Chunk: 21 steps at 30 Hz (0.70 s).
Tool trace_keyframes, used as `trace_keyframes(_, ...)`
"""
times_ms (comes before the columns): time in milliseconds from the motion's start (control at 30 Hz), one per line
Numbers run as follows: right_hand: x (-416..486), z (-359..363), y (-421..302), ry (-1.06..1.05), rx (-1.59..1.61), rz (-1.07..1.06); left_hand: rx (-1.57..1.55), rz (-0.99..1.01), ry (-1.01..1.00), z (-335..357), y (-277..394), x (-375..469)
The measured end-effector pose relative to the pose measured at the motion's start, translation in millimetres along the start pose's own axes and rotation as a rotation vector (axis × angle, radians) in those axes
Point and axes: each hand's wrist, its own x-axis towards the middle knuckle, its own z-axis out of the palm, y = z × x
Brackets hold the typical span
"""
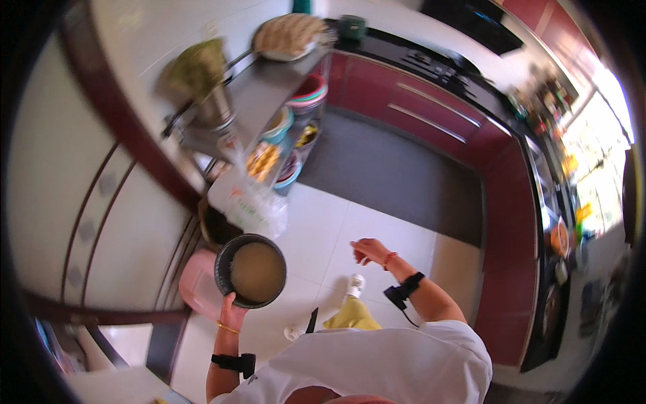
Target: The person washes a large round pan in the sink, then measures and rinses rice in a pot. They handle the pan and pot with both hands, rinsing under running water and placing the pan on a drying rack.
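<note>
My left hand (pixel 233 312) grips the near rim of a dark round inner pot (pixel 220 275), thumb at the edge. Cloudy, pale brown liquid (pixel 258 272) is in the pot; whether anything lies beneath its surface cannot be told. The pot is held above the floor, partly over a pink plastic container (pixel 198 283). My right hand (pixel 371 251) hangs over the pale floor tiles with its fingers loosely curled and nothing visible in it. A black band is strapped round each forearm.
A metal shelf (pixel 257 96) with basins and a plastic bag (pixel 252 204) stands at the left. Red cabinets (pixel 434 108) under a black counter (pixel 388 49) line the back and right. A dark mat (pixel 393 166) covers part of the floor. A doorframe (pixel 126 116) rises at the left.
</note>
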Motion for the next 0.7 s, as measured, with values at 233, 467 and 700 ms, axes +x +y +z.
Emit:
trace_keyframes(233,-150.4,-238.4,128.3,0.627,-0.101,-0.036,0.175,-0.242,-0.187,298.3,-86.7,141.3)
trace_keyframes(467,-286.4,-418.4,251.8,0.920,-0.125,-0.014,0.083,-0.520,-0.389,611.9,-295.2,150.8)
trace_keyframes(700,-315.8,-531.2,299.1,0.967,-0.008,0.106,0.493,-0.607,-0.449,774.2,-411.6,214.6)
